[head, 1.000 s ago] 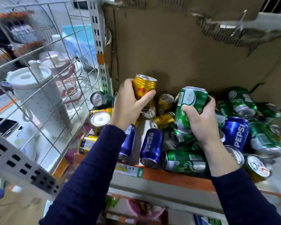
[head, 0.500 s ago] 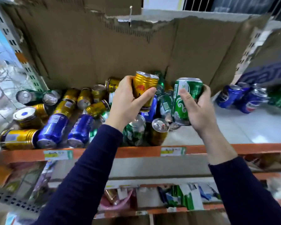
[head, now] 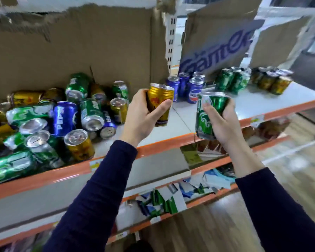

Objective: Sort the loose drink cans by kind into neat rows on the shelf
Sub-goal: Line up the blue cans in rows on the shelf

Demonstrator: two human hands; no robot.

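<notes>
Head view: our left hand [head: 142, 117] grips a gold can [head: 160, 104], our right hand [head: 221, 124] a green can [head: 206, 115], both above the shelf's [head: 178, 124] front edge, and we should stand them upright by the gold row [head: 273, 82] and green row [head: 231, 80].

The left hand [head: 144, 115] grips a gold can [head: 160, 104] and the right hand [head: 220, 120] a green can [head: 207, 117] above the shelf's [head: 171, 140] front edge; loose cans [head: 62, 124] crowd its left end, sorted rows [head: 235, 82] its far right.
</notes>
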